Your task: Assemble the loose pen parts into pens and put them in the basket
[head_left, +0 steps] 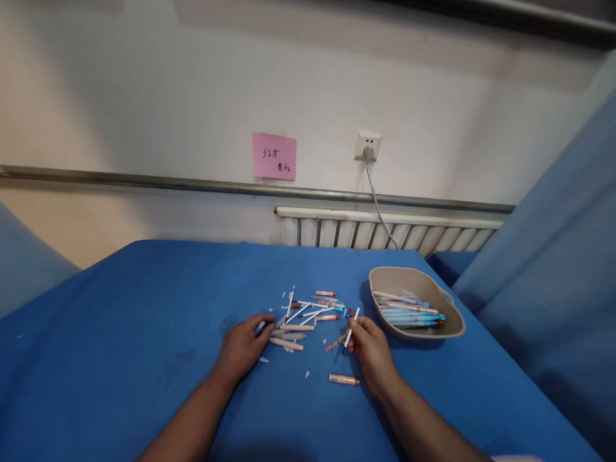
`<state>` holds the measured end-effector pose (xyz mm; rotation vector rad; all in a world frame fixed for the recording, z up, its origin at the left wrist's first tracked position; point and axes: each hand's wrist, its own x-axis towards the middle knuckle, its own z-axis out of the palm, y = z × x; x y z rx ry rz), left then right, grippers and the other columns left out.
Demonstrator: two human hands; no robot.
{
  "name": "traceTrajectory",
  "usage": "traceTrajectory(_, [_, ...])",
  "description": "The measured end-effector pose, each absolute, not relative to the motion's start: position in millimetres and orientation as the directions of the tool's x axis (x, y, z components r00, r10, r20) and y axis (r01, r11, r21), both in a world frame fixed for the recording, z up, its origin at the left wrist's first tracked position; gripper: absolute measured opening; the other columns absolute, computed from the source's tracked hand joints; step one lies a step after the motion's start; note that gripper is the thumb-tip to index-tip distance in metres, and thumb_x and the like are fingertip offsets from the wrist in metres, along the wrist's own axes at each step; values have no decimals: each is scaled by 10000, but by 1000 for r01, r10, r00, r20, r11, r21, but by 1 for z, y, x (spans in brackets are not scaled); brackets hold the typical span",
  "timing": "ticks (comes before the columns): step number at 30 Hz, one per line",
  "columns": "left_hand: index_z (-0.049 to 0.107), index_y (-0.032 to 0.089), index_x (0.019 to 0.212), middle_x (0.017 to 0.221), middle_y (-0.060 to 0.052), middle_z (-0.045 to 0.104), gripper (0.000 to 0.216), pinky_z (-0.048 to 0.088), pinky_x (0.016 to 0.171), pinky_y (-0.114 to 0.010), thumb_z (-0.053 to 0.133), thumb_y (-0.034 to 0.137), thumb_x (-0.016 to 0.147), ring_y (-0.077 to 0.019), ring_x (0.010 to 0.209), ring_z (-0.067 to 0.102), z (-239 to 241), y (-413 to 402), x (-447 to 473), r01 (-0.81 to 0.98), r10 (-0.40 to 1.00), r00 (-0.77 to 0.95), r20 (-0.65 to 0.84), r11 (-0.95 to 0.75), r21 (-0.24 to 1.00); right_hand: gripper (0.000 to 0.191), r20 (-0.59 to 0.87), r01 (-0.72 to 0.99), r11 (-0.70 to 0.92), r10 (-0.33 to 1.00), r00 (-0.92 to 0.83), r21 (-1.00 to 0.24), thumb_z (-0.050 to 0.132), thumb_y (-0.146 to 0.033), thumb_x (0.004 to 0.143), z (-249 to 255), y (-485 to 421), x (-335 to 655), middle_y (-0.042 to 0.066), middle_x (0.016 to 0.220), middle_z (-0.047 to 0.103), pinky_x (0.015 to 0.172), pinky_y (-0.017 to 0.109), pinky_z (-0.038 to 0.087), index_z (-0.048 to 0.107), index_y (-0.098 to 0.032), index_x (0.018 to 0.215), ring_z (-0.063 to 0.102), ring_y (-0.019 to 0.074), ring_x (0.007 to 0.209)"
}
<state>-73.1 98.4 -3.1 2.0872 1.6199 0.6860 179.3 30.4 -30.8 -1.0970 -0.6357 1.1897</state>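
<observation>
Loose pen parts lie in a heap on the blue sheet between my hands. My right hand (370, 350) is closed, with a thin white pen refill (353, 327) pinched upright at a slant between thumb and fingers. At the left edge of the heap, my left hand (245, 346) has its fingers curled around a small pale piece (260, 328) too small to name. Close to it lie peach pen barrels (297, 328) and clear ones (293, 336). Several white refills (298, 312) cross each other further back. A short peach barrel piece (343, 379) lies nearer me.
A beige basket (409, 277) with assembled-looking blue and peach pens (409, 316) stands right of my right hand. Small white bits (307, 374) are scattered about. Behind are a radiator (337, 231), a wall socket with a cord (368, 146) and a pink note (274, 156). A blue curtain (553, 244) hangs right.
</observation>
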Motion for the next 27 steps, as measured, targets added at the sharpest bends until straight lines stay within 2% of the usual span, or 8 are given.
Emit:
traceTrajectory(10, [681,255,902,865,9,710,276,453,725,-275,506,427,776,-210,787,647,3,100,-63,666,960,273,65,-237,707,350,-140,-420,-6,947,288,-908,688,-492,681,-38,37,176,-39,502,509,458,211,316,548,-171,682,417,90,442])
traceTrajectory(18, [667,234,882,814,6,706,305,437,694,-253,452,434,803,-206,774,639,3,99,-60,645,955,288,78,-253,721,278,-44,-413,200,859,509,-888,628,-451,745,-13,27,186,-66,504,392,422,218,271,536,-195,683,327,81,438])
traceTrajectory(27, [659,212,816,681,15,704,273,430,651,-250,496,430,786,-193,669,631,0,100,-58,563,967,243,81,-209,800,265,-16,-365,204,855,518,-909,620,-428,755,-8,26,192,-68,517,393,406,222,235,511,-199,679,303,73,436])
